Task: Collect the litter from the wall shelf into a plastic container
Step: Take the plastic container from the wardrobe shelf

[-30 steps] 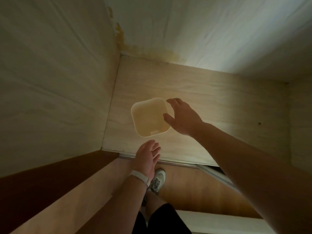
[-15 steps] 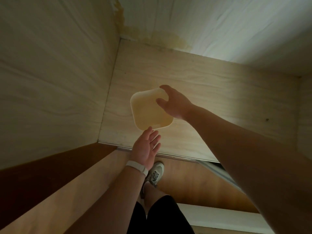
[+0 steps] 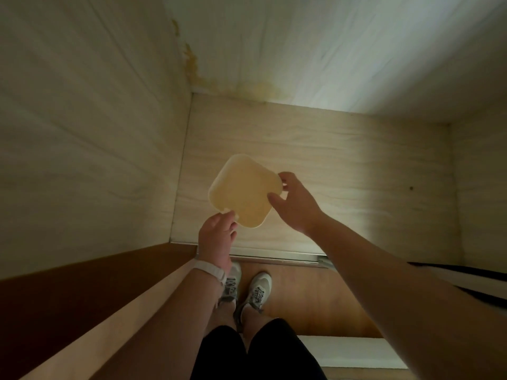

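A pale yellow, square plastic container (image 3: 242, 189) with rounded corners is held above the light wooden shelf board (image 3: 343, 165), tilted with its open side toward me. My right hand (image 3: 295, 202) grips its right edge, thumb inside the rim. My left hand (image 3: 218, 234), with a white wristband, pinches the small tab at its near-left corner. The container looks empty. No litter is visible on the shelf.
A wooden side panel (image 3: 82, 133) closes the shelf on the left, a white back wall (image 3: 329, 45) with a yellow stain behind, another panel (image 3: 480, 187) on the right. A metal rail (image 3: 274, 255) runs along the shelf's front edge. Below are my shoes (image 3: 255, 292) on a wooden floor.
My right hand lifted and tilted the container off the shelf board. My left hand rose and took hold of its near corner. The view shifted downward.
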Demonstrator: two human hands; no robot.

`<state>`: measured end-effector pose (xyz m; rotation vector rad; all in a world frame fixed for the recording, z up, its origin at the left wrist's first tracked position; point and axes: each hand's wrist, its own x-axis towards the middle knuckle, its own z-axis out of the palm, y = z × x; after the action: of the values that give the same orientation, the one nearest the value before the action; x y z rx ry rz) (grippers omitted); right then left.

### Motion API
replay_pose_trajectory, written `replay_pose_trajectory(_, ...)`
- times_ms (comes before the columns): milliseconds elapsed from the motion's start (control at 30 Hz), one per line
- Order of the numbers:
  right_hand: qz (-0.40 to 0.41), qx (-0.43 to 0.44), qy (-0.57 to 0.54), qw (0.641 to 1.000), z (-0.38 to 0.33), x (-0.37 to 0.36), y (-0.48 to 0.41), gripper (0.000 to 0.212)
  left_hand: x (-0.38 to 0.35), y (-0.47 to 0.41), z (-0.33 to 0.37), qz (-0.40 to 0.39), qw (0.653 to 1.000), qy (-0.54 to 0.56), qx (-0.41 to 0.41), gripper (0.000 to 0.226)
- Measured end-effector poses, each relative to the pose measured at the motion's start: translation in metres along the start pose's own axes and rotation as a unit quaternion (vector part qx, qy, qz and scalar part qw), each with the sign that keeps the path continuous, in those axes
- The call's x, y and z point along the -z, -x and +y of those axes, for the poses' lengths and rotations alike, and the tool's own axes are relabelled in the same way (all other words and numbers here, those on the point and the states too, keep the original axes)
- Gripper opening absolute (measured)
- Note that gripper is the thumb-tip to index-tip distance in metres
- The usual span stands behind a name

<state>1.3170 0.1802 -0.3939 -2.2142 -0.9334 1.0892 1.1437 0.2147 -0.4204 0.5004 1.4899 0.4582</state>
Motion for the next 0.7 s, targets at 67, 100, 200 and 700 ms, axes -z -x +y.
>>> replay_pose_trajectory(67, 0.01, -0.004, -0.017, 1.0, -0.007, 0.006, 0.02, 0.043, 0.005, 0.013, 0.01, -0.014, 1.0, -0.012, -0.013, 0.012)
replay_pose_trajectory(100, 0.015, -0.005, -0.026, 1.0, -0.011, 0.01, 0.03, 0.042, 0.008, 0.02, 0.015, -0.019, 0.999, -0.015, -0.02, 0.009)
replay_pose_trajectory(200, 0.038, -0.002, -0.046, 0.998, -0.023, 0.026, 0.063, 0.042, 0.013, 0.046, 0.034, -0.039, 0.998, -0.016, -0.056, 0.005)
replay_pose_trajectory(700, 0.025, 0.128, -0.081, 0.988, -0.066, 0.116, 0.138, 0.054, -0.006, 0.17, 0.093, -0.087, 0.98, 0.011, -0.18, 0.013)
